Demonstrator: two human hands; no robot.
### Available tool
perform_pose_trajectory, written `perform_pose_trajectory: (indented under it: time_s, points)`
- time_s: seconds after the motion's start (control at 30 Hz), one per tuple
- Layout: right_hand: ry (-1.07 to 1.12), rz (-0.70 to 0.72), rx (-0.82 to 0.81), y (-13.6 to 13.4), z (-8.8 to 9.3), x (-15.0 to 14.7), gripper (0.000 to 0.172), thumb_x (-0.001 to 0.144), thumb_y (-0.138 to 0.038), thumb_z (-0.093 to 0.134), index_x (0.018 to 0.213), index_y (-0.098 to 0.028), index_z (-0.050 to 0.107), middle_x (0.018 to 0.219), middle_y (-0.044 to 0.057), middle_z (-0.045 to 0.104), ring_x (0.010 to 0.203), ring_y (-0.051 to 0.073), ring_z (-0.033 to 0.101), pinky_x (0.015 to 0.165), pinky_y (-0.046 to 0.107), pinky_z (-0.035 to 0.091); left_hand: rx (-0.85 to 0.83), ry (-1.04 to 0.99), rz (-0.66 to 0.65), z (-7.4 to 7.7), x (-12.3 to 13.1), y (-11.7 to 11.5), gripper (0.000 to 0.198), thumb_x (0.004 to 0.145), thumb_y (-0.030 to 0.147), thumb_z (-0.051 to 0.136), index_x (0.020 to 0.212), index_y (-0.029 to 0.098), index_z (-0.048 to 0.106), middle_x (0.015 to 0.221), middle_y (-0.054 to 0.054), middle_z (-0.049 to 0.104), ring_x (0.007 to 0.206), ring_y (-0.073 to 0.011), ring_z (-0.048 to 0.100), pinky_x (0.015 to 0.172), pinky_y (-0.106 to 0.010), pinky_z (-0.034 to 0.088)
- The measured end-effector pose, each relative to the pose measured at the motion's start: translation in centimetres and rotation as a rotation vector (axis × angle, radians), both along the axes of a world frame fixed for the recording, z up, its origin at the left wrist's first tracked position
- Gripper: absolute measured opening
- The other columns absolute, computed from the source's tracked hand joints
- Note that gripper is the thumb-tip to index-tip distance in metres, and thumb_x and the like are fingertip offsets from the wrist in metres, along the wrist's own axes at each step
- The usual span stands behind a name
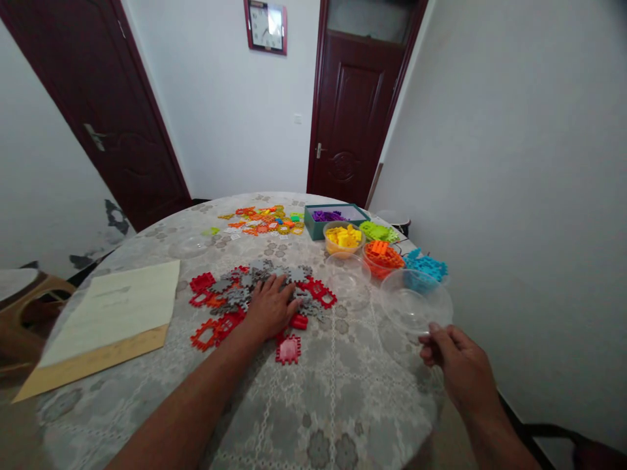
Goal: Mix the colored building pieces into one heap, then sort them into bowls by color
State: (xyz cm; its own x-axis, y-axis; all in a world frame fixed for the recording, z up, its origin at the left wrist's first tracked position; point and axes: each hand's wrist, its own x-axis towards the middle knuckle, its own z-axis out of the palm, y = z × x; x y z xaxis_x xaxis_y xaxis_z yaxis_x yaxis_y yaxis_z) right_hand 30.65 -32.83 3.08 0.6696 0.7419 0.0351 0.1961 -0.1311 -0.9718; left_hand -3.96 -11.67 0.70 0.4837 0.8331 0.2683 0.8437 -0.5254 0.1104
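Note:
My left hand (269,307) lies palm down with fingers spread on a pile of red and grey interlocking plastic tiles (230,294) in the middle of the round table. A single red tile (288,349) sits just in front of the hand. My right hand (458,365) is at the table's right edge, its fingers pinching the rim of an empty clear plastic bowl (414,303).
A second empty clear bowl (349,277), bowls of yellow (343,237) and orange pieces (383,258), green (378,230) and blue tiles (425,264), and a teal box (333,219) stand at the right. Orange and yellow pieces (264,220) lie far back. Papers (112,313) lie left.

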Motion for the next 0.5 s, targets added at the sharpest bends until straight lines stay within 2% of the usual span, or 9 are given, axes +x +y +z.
perform_pose_trajectory:
  time_s: [0.1,0.2,0.37,0.5]
  points:
    - [0.189,-0.072,0.033,-0.5,-1.6,2.6,0.048,0.079,-0.064,0.082,0.078,-0.018,0.07,0.065,0.006,0.07,0.053,0.015,0.061,0.05,0.028,0.051,-0.004,0.006,0.05,0.3,-0.4,1.4,0.057,0.101,0.064,0.049,0.143,0.03,0.064,0.159,-0.014,0.054,0.151,-0.04,0.041,0.122,-0.066,0.03]
    - [0.295,-0.126,0.091,-0.4,-2.4,3.5,0.046,0.074,-0.06,0.087,0.081,-0.018,0.068,0.073,0.005,0.072,0.054,0.014,0.06,0.045,0.025,0.049,-0.009,0.029,0.098,0.5,-1.1,2.4,0.061,0.102,0.066,0.045,0.143,0.027,0.065,0.158,-0.017,0.054,0.148,-0.0408,0.044,0.12,-0.065,0.031]
    - [0.399,-0.188,0.162,0.4,-3.4,3.5,0.046,0.071,-0.056,0.091,0.082,-0.018,0.067,0.073,0.002,0.071,0.052,0.01,0.058,0.04,0.02,0.046,0.039,0.056,0.11,0.6,-1.9,2.5,0.051,0.105,0.053,0.044,0.138,0.023,0.069,0.152,-0.017,0.058,0.14,-0.0383,0.052,0.117,-0.059,0.039]
    - [0.565,-0.205,0.214,0.2,-4.2,2.3,0.048,0.07,-0.059,0.089,0.079,-0.019,0.064,0.068,0.0,0.068,0.047,0.01,0.057,0.039,0.02,0.045,0.039,0.076,0.141,0.2,-1.9,1.9,0.054,0.1,0.054,0.053,0.141,0.021,0.067,0.157,-0.018,0.054,0.145,-0.0403,0.047,0.119,-0.059,0.036]
